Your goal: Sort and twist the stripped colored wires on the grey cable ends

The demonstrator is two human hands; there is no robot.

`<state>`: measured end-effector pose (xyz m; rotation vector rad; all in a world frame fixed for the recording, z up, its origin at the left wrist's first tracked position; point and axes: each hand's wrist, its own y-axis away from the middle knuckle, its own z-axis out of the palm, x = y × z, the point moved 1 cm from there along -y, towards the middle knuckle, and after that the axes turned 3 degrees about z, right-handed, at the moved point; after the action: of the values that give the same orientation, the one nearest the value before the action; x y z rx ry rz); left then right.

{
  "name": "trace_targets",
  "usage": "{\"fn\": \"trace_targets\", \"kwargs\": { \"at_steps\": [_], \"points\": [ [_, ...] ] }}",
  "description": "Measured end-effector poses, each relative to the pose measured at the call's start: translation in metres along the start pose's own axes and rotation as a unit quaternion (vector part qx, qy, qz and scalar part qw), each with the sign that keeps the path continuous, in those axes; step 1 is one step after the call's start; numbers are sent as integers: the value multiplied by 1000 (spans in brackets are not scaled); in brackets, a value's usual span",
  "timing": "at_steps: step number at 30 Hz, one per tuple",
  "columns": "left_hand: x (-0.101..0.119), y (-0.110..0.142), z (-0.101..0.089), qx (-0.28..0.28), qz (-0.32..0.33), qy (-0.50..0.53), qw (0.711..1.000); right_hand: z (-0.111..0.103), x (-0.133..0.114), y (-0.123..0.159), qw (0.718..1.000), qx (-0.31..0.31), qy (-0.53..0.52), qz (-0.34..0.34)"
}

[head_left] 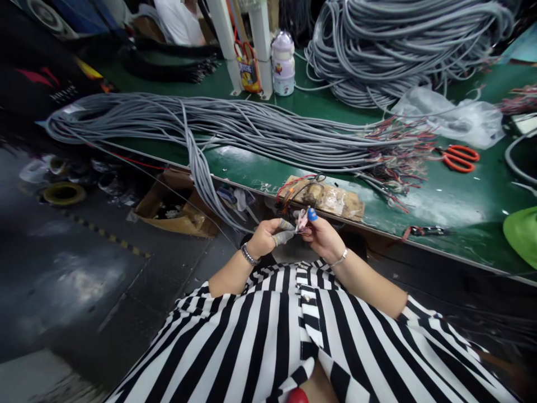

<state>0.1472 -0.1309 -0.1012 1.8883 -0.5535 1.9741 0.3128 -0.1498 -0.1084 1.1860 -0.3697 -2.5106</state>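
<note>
Just off the table's front edge, my left hand (265,237) is closed with taped fingertips around the ends of several grey cables (201,170). These cables hang down over the edge from the long bundle (251,120) on the table. Facing it, my right hand (323,238) pinches the thin, pale and reddish wire ends (301,220) that stick out from the left fingers. A blue cover sits on a right fingertip. Fine detail between the fingers is too small to make out. Beyond the hands lies a tape-wrapped wooden block (335,200) with red and black leads.
Orange-handled scissors (460,158) and a small hand tool (428,230) lie right on the green table (423,196). A large grey cable coil (403,45), a plastic bag (457,115) and a bottle (283,64) stand behind. Below left is an open cardboard box (180,221).
</note>
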Motion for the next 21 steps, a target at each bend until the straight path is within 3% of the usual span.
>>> {"fn": "trace_targets", "kwargs": {
  "at_steps": [11,21],
  "points": [
    [-5,0,5,-19,-18,-9,1000,0,4,0,1000,20,5,6],
    [1,33,-1,-26,-17,-39,999,-15,12,11,999,19,39,29]
  ]
}}
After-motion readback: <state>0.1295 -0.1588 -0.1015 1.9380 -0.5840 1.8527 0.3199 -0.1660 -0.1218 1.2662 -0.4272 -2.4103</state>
